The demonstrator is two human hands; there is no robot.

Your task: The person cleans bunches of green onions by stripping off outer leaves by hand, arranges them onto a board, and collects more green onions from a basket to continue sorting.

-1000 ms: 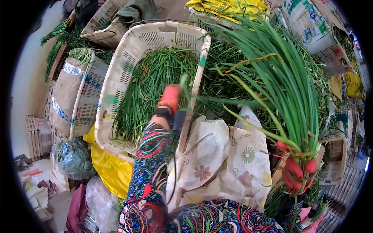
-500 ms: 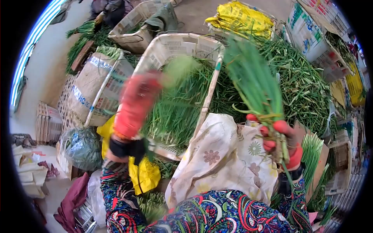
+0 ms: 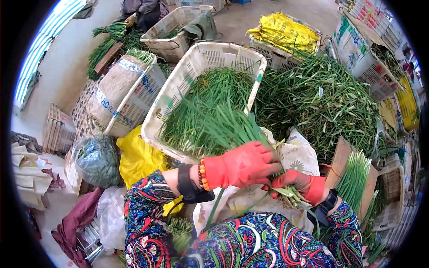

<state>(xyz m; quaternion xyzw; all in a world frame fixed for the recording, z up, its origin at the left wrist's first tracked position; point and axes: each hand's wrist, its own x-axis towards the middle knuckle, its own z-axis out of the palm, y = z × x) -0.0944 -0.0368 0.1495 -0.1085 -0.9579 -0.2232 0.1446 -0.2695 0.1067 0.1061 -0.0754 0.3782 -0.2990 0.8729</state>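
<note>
A bunch of long flat green leaves like garlic chives (image 3: 234,127) lies across my lap, its leafy tips over the crate's edge. My left hand (image 3: 246,165), in a red-orange rubber glove, is closed round the stalks. Just below it, my right hand (image 3: 297,183), gloved alike, grips the lower stalks, whose pale cut ends (image 3: 288,195) stick out under the fingers. My hands nearly touch. A white slatted crate (image 3: 149,118) of loose chives (image 3: 201,107) stands in front. Under the bunch, a flowered cloth (image 3: 297,154) covers my lap.
A big heap of loose green leaves (image 3: 330,102) lies to the right. Tidy chives (image 3: 355,176) rest on cardboard at my right. A wrapped crate (image 3: 118,91), a yellow bag (image 3: 138,154) and a stuffed plastic bag (image 3: 96,161) stand left. A co-worker (image 3: 145,13) crouches at the far left.
My left hand has come from over the crate to the bunch and closed on it. My right hand has lowered the bunch from upright and tilted it leftward over my lap.
</note>
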